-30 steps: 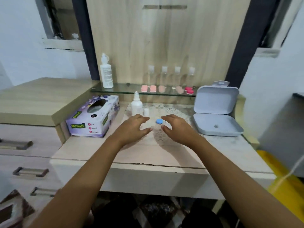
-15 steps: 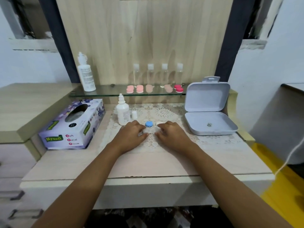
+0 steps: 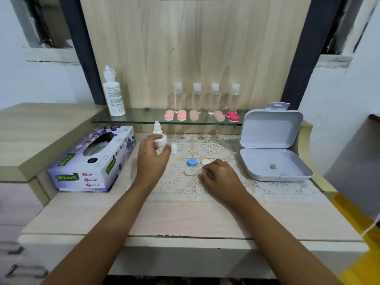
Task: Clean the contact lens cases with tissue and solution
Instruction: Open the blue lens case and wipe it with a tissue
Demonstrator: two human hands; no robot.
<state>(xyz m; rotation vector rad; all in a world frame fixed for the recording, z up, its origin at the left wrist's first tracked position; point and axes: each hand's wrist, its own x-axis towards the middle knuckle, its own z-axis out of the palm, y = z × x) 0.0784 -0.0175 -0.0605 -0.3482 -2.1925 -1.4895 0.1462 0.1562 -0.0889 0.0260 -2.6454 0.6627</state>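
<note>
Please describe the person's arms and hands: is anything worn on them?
The left arm and right arm are bare, no sleeves showing. The left hand and right hand wear no gloves; no ring, watch or bracelet is visible.

A pale wood-grain back panel (image 3: 195, 48) rises behind the counter (image 3: 185, 219), flanked by two dark uprights (image 3: 81, 58) and white walls (image 3: 41, 85) with rough window ledges (image 3: 49, 55). A glass shelf (image 3: 135, 120) runs along the panel's foot; a raised wooden cabinet top (image 3: 41, 128) with handled drawers (image 3: 18, 204) stands left, and yellow floor (image 3: 357, 256) shows at right
</note>
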